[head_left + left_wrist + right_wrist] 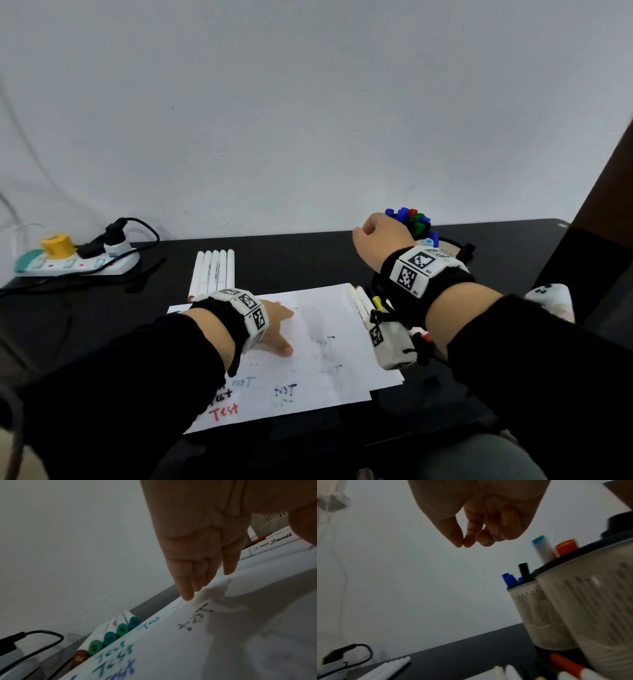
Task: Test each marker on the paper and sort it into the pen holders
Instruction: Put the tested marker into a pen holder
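A white wall stands behind a black bench (pixel 308 253). From the head, the left hand (pixel 274 325) lies flat on the paper (pixel 325 342), fingers straight. The right hand (pixel 380 236) is up by the far right holders (pixel 445 245), curled. A row of markers (pixel 214 272) lies left of the paper.

From the left wrist, straight fingers (pixel 187 588) press the paper (pixel 223 642) by the word "test".

From the right wrist, the fingers (pixel 469 539) are curled, thumb touching fingertip, holding nothing. Two holders (pixel 544 622) stand at the right with markers inside.
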The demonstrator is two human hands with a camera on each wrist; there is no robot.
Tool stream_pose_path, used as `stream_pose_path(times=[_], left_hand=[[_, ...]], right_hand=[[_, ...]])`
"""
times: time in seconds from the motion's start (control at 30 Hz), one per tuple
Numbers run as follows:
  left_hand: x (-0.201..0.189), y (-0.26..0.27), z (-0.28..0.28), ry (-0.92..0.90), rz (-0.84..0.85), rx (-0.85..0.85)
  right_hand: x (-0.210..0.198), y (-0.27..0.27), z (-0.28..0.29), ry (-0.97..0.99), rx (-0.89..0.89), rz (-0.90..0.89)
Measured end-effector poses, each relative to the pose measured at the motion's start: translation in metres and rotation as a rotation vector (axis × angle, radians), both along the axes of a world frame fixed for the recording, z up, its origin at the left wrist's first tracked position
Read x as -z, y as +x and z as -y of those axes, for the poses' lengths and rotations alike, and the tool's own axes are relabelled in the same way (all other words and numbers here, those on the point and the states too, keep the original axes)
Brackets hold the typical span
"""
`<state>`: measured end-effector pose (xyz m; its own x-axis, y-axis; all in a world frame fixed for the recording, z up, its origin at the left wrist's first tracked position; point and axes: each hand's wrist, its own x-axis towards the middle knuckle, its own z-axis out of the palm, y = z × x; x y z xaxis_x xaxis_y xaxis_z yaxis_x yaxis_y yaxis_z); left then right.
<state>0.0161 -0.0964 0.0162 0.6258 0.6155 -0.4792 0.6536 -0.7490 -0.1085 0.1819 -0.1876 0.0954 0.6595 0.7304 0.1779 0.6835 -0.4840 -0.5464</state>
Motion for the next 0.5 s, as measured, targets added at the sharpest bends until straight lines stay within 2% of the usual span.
stream_pose_path(times=[0.2, 0.5], left_hand=[[-0.004, -0.037, -0.019, -0.029, -0.012, -0.053], [0.005, -0.089, -0.050, -0.084, 0.009, -0.165]], right_hand=[[0.003, -0.040, -0.037, -0.088, -0.151, -0.003], [0.032, -0.097, -0.114, -0.260, -0.322, -0.002]])
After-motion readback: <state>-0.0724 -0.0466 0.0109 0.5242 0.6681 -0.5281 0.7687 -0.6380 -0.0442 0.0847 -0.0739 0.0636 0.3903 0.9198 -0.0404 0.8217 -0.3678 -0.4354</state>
